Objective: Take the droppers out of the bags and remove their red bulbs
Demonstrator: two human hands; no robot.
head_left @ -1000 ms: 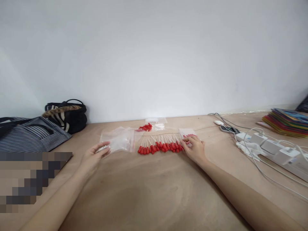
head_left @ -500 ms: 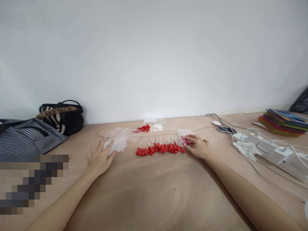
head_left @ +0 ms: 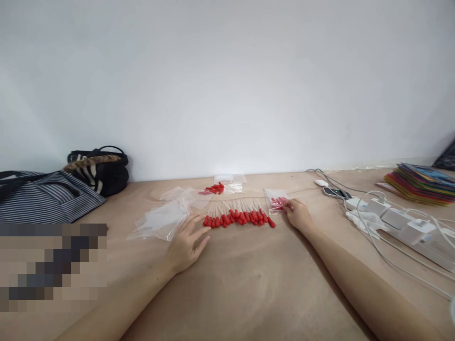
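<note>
Across the middle of the table lies a row of thin pale droppers (head_left: 238,215), their red bulb ends pointing towards me. My left hand (head_left: 186,244) is open just left of the row, fingers spread and empty. Beside it spreads a pile of clear plastic bags (head_left: 161,220). At the row's right end, my right hand (head_left: 299,215) has its fingers closed on the right edge of a small clear plastic bag (head_left: 273,194) with several red pieces inside. Its fingertips are partly hidden.
At the back are loose red pieces (head_left: 216,188) and another clear bag (head_left: 231,179). A power strip with white chargers (head_left: 394,217) and cables lies right, near a stack of colourful booklets (head_left: 423,184). A striped bag (head_left: 53,199) and a black bag (head_left: 106,175) stand left.
My left hand has moved right, off the pile of bags, towards the droppers. My right hand has drawn back from on top of the bag to its right edge. The view has shifted slightly.
</note>
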